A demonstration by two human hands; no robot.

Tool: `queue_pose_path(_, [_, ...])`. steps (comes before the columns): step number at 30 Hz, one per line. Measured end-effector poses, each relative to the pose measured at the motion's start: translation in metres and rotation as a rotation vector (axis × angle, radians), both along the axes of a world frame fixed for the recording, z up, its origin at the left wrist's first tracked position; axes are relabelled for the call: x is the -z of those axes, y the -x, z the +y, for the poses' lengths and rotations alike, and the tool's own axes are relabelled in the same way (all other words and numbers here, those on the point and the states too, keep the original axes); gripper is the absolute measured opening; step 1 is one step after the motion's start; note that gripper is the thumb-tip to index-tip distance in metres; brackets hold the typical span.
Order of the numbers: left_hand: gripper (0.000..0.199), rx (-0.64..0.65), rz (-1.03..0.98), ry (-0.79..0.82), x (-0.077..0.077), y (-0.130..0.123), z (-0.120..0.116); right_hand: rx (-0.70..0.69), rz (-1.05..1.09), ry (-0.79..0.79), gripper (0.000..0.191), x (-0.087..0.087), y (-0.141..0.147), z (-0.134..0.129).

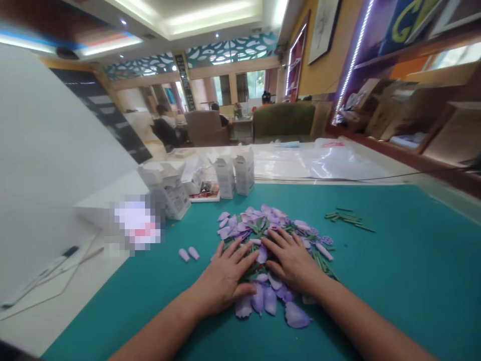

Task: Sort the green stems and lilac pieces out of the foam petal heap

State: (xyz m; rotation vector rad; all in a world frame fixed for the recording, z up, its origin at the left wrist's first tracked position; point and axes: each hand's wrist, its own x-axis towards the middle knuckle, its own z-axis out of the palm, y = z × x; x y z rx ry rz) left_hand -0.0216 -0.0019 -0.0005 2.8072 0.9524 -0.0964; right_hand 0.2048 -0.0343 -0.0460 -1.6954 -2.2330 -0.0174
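Note:
Both of my hands lie flat, fingers spread, on a loose heap of purple petal-shaped pieces (269, 300) mixed with green leaf and stem pieces (260, 228). My left hand (225, 276) covers the heap's left side, its thumb pointing inward. On the right side rests my right hand (293, 258), beside some thin green sticks (325, 265) and a purple openwork disc (327, 240). Neither hand grips anything. One larger purple petal (296, 316) sits at the heap's front edge. Two small pale purple pieces (189, 254) lie apart on the left. What is under my palms is hidden.
A green mat (406, 281) covers the table. Several green sticks (345, 218) lie at the right. White boxes (244, 173) stand along the back, near a blurred-out bright patch (137, 223). Clear plastic sheeting (330, 160) and a dark cable lie behind. People sit farther off.

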Motion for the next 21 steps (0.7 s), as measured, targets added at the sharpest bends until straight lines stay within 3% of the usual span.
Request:
queue_pose_path(3, [0.063, -0.244, -0.012, -0.105, 0.004, 0.038, 0.010, 0.050, 0.063, -0.114, 0.048, 0.003, -0.013, 0.008])
queue_pose_path(6, [0.060, -0.479, 0.017, -0.148, 0.019, 0.080, 0.024, 0.124, 0.145, -0.216, 0.046, 0.003, -0.033, 0.018])
queue_pose_path(9, [0.060, -0.533, -0.014, -0.137, 0.039, 0.100, 0.040, 0.179, 0.212, -0.254, 0.047, 0.001, -0.050, 0.024])
queue_pose_path(12, [0.063, -0.411, -0.137, -0.170, 0.050, 0.086, 0.053, 0.203, 0.265, -0.272, 0.048, 0.001, -0.060, 0.026])
queue_pose_path(15, [0.061, -0.281, -0.325, -0.103, 0.050, 0.051, 0.062, 0.206, 0.296, -0.278, 0.045, -0.001, -0.061, 0.024])
queue_pose_path(18, [0.059, -0.295, -0.499, -0.002, 0.047, 0.018, 0.070, 0.185, 0.307, -0.258, 0.041, -0.005, -0.058, 0.022])
queue_pose_path(21, [0.060, -0.341, -0.575, 0.037, 0.044, 0.001, 0.076, 0.159, 0.330, -0.247, 0.035, -0.011, -0.054, 0.020])
